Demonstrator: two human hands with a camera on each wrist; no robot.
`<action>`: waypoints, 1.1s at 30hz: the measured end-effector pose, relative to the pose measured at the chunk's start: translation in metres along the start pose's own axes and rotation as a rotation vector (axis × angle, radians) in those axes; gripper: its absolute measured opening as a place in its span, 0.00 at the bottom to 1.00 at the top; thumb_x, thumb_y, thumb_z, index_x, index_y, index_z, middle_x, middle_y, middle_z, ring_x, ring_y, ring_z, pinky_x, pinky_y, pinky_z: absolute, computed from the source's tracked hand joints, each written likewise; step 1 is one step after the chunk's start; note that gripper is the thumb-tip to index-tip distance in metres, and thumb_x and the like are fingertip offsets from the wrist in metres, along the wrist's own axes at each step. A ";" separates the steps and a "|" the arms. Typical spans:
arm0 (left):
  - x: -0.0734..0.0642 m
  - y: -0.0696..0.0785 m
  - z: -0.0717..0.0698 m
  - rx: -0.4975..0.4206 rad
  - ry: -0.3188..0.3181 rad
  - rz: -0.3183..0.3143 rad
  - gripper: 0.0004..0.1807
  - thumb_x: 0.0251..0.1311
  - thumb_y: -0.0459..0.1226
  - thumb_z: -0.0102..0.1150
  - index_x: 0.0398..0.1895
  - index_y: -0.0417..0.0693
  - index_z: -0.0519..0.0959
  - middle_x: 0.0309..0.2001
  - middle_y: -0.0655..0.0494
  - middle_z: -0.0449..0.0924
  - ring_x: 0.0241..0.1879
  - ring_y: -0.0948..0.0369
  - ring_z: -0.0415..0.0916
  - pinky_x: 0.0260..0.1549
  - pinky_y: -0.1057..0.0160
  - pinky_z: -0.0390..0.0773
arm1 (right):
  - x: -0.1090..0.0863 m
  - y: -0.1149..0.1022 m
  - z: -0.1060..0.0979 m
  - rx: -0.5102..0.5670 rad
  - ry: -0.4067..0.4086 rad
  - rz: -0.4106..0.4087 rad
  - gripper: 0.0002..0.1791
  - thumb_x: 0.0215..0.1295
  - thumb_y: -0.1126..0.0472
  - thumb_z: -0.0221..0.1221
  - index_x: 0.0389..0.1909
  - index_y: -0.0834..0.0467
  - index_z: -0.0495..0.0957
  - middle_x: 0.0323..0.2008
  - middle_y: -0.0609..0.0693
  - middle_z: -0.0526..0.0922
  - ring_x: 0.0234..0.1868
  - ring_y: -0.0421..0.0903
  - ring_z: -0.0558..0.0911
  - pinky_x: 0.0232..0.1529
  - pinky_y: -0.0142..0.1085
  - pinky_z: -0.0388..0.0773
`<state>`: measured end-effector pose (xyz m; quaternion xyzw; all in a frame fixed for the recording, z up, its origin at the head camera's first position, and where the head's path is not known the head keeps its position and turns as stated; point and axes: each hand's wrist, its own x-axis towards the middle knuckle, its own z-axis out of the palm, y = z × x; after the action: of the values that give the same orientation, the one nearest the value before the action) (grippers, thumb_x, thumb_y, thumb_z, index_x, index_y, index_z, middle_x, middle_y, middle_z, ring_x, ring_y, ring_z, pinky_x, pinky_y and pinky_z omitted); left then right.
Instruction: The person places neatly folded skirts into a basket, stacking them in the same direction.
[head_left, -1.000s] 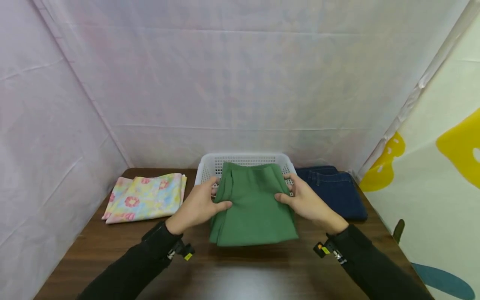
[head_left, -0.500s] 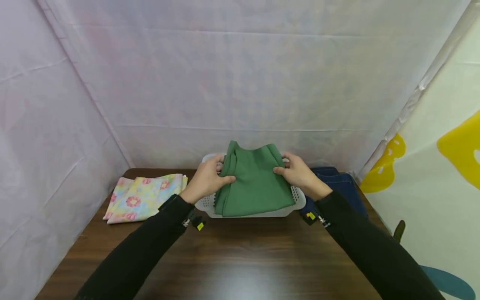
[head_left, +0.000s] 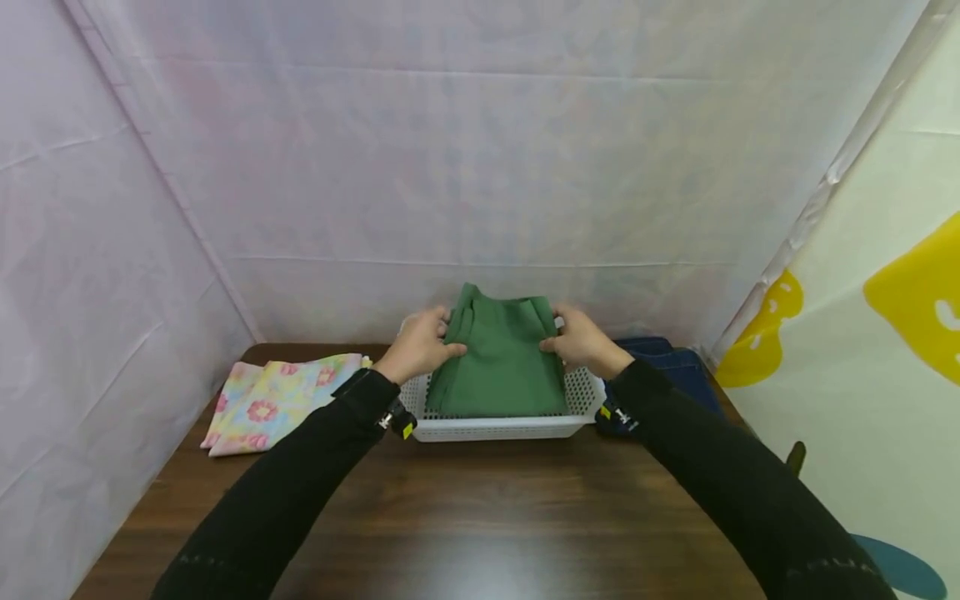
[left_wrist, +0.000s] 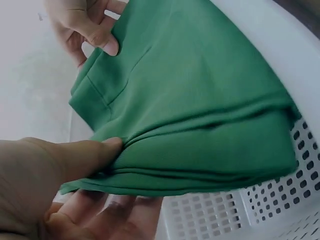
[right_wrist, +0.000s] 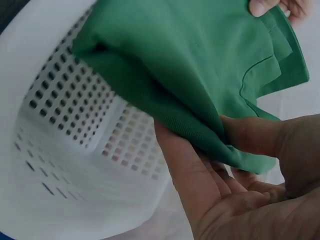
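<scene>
A folded green garment (head_left: 498,362), its kind not certain, is held by both hands inside the white perforated basket (head_left: 480,431). My left hand (head_left: 422,343) pinches its left edge, thumb on top and fingers beneath, as the left wrist view shows on the garment's layered side (left_wrist: 210,155). On the opposite edge my right hand (head_left: 585,342) pinches the cloth the same way; in the right wrist view its thumb (right_wrist: 255,135) presses on top. The far end of the garment stands higher than the near end. The basket's floor is mostly hidden beneath the cloth.
Left of the basket lies a folded floral cloth (head_left: 285,400), partly covered by the left sleeve. Folded dark blue jeans (head_left: 675,367) lie to the right, partly behind the right sleeve. White fabric walls (head_left: 480,183) enclose the brown wooden table (head_left: 480,508).
Both hands have carried the green garment forward, away from the body, and lowered its near end into the basket. The basket's front rim, hidden one second ago, now shows. Both hands keep their hold.
</scene>
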<state>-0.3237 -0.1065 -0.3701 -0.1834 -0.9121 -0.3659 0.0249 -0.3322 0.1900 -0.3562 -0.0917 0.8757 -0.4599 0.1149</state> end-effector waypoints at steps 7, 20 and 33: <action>0.004 -0.004 0.005 0.064 -0.091 -0.003 0.15 0.68 0.37 0.64 0.36 0.40 0.66 0.27 0.55 0.54 0.25 0.60 0.57 0.26 0.62 0.60 | 0.005 0.003 0.007 -0.070 -0.038 0.058 0.33 0.73 0.68 0.59 0.73 0.60 0.54 0.62 0.67 0.68 0.57 0.63 0.76 0.39 0.45 0.84; -0.011 -0.009 -0.003 0.183 -0.206 -0.064 0.29 0.63 0.39 0.69 0.63 0.35 0.72 0.53 0.40 0.78 0.43 0.51 0.78 0.40 0.56 0.78 | -0.001 0.015 0.001 -0.235 -0.062 0.029 0.27 0.74 0.63 0.57 0.69 0.68 0.62 0.53 0.64 0.76 0.49 0.56 0.79 0.47 0.49 0.78; -0.056 -0.001 0.008 0.215 -0.038 0.076 0.21 0.64 0.44 0.69 0.58 0.51 0.78 0.50 0.55 0.81 0.46 0.57 0.80 0.42 0.59 0.80 | -0.040 0.060 -0.015 -0.293 0.212 -0.296 0.21 0.79 0.54 0.54 0.68 0.56 0.71 0.63 0.57 0.73 0.62 0.57 0.74 0.60 0.52 0.70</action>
<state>-0.2706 -0.1192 -0.3868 -0.2211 -0.9387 -0.2613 0.0409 -0.3011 0.2459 -0.3932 -0.1860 0.9173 -0.3468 -0.0609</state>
